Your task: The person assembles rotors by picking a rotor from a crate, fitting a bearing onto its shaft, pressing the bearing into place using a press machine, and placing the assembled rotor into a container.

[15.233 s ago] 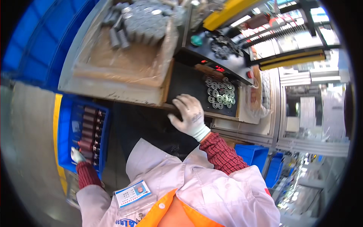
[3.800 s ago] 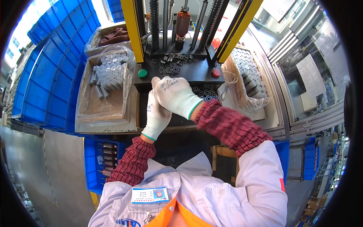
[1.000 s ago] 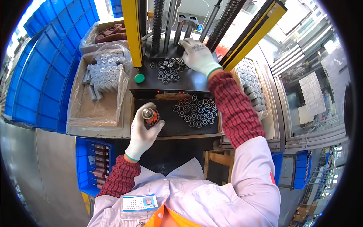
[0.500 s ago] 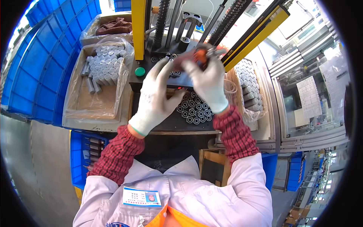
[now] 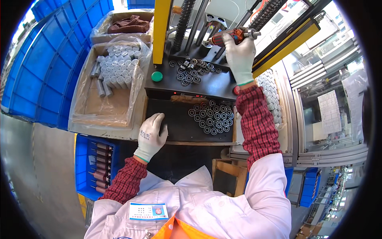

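Bearings, base: loose pile of ball bearings [image 5: 192, 74] on the press base [image 5: 215, 88], prob. kept there for short reach.
Bearings, front: 2nd lot of ring bearings [image 5: 213, 118] mostly flat on the dark surface [image 5: 175, 119], R side, prob. so they're easy to pick singly.
Blue bin: bin [image 5: 82, 165] low on my L, spare armatures [image 5: 102, 164] side by side, likely to spare the shafts knocks.
Armature: the one in use [image 5: 217, 39] is up over the back of the base, near-level, shaft out to my R; inner end by a short black post [image 5: 205, 48], can't tell if touching.
R hand: clamped round the armature [image 5: 241, 53] nr its copper-wound end, prob. to leave the other end free.
L hand: over surface's front edge [image 5: 151, 134], thumb & fingers apart, nothing seen in it.
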`<control>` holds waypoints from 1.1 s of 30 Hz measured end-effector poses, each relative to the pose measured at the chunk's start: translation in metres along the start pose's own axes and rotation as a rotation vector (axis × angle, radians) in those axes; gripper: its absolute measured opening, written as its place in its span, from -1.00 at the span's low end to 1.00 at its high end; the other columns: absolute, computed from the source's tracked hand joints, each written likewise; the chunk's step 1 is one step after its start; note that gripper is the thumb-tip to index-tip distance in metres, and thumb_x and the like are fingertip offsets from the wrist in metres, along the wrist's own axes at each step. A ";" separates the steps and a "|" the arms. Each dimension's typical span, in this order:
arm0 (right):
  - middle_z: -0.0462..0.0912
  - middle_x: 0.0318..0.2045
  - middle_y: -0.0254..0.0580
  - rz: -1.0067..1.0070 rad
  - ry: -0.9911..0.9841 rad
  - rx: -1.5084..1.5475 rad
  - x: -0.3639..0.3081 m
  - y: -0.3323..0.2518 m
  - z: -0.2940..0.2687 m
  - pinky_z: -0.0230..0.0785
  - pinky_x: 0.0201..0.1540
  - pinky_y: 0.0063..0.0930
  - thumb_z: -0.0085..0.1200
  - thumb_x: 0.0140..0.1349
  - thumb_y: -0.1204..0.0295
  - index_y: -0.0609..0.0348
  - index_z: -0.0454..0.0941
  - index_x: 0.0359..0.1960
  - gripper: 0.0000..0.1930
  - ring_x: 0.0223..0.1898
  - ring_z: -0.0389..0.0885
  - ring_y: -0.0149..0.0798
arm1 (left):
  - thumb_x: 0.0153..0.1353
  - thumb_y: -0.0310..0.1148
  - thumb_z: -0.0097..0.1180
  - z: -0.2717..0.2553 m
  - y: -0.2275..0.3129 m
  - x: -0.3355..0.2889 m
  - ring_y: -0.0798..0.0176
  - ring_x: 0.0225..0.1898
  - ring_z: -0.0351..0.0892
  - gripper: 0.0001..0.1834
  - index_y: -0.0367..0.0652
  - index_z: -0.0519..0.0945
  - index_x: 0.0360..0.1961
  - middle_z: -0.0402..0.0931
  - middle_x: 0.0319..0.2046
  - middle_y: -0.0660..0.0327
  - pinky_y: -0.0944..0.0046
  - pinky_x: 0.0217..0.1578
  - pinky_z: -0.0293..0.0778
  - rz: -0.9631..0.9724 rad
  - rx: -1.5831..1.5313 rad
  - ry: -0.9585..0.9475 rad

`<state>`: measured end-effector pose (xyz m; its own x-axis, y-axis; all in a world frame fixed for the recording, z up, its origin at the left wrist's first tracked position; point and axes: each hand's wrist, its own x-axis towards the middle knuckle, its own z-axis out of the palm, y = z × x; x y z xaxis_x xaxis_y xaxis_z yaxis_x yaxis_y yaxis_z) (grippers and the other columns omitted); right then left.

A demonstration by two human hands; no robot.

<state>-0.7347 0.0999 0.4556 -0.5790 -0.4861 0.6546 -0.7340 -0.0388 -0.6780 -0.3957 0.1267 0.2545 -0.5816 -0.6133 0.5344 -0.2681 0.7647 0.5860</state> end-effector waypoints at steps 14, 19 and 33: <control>0.75 0.02 0.27 -0.024 -0.290 -0.556 0.060 -0.013 0.031 0.49 0.29 -0.03 0.35 0.26 0.04 0.31 0.56 0.13 -0.38 0.14 0.72 0.25 | 0.23 -0.44 0.39 -0.029 0.015 -0.012 -0.06 0.01 0.78 -0.53 -0.32 0.63 0.16 0.75 -0.01 -0.05 0.06 0.08 0.65 -0.135 -0.293 -0.071; 0.67 0.01 0.23 -0.152 -0.030 -0.044 -0.037 -0.020 0.030 0.57 0.10 -0.13 0.34 0.30 0.35 0.42 0.48 0.26 -0.42 0.06 0.71 0.12 | 0.35 -0.40 0.24 -0.105 0.009 -0.082 0.07 0.08 0.78 -0.43 -0.44 0.54 0.34 0.75 0.07 -0.09 0.14 0.15 0.64 -0.534 -0.782 -0.206; 0.64 0.21 0.21 -0.438 -0.848 -0.208 -0.148 -0.053 0.098 0.38 0.39 -0.03 0.22 0.44 0.30 0.36 0.55 0.30 -0.51 0.29 0.57 0.23 | 0.36 0.62 -0.18 -0.177 -0.034 -0.190 -0.28 0.50 0.33 0.18 -0.21 0.17 0.62 0.28 0.52 -0.19 -0.33 0.50 0.25 -0.817 -1.979 0.951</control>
<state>-0.5751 0.0885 0.3624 0.1480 -0.9352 0.3216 -0.9186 -0.2505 -0.3057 -0.1397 0.1819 0.2410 -0.2364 -0.9100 -0.3408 0.9547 -0.2828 0.0929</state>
